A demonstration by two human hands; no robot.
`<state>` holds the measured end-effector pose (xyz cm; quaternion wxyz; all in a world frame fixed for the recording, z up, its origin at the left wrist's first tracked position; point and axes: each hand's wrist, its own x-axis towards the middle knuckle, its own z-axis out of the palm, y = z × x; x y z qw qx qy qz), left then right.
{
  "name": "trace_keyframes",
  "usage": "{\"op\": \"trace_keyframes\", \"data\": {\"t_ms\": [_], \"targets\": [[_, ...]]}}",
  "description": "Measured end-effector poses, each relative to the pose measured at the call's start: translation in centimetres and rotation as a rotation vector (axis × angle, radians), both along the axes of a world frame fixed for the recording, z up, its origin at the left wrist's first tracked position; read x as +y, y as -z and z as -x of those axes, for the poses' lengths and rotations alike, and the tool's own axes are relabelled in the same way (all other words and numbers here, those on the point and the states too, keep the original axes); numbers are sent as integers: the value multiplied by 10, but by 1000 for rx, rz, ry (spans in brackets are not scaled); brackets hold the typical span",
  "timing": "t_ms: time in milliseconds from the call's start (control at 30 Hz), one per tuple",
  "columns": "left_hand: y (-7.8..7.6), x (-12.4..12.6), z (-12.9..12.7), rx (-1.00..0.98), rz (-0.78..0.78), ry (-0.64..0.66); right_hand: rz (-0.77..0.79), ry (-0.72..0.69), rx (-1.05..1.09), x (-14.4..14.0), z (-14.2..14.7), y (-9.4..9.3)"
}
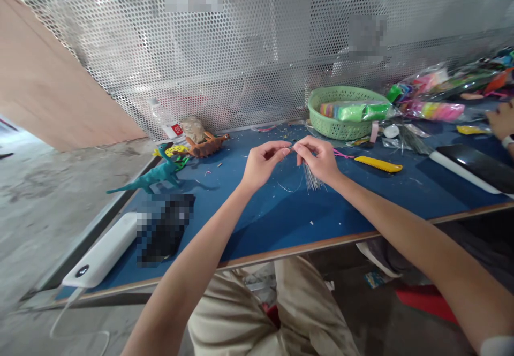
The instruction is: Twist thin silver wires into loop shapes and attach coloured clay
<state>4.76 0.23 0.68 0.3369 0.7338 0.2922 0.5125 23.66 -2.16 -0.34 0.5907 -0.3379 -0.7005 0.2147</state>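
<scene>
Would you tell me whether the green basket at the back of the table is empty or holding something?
Holding something: the green basket stands upright with wrapped packs of coloured clay lying inside, reaching its rim.

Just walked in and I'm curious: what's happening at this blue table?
A seated person pinches a small piece between both hands, left hand and right hand, above the blue table. A bundle of thin wires hangs under the right hand. Clay dinosaurs stand to the left, a green basket behind.
</scene>
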Motion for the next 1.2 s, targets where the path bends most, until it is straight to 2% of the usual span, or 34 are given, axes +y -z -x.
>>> {"op": "trace_keyframes", "data": {"t_ms": [267, 500, 633, 800, 1000, 1200], "targets": [[-5, -7, 0, 54, -120, -90, 24, -64, 23, 4, -2, 0], [-7, 1, 4, -3, 78, 81, -38, 14, -80, 2, -6, -2], [-4, 4, 3, -86, 197, 150, -42, -36, -84, 4, -5, 0], [-4, 2, 1, -149, 247, 157, -18, -117, -53, 7, -5, 3], [-6, -4, -2, -173, 232, 119, -54, -85, -11, 8, -4, 3], [-5, -7, -4, -129, 140, 88, -82, -32, 15, 5, -2, 3]]}}
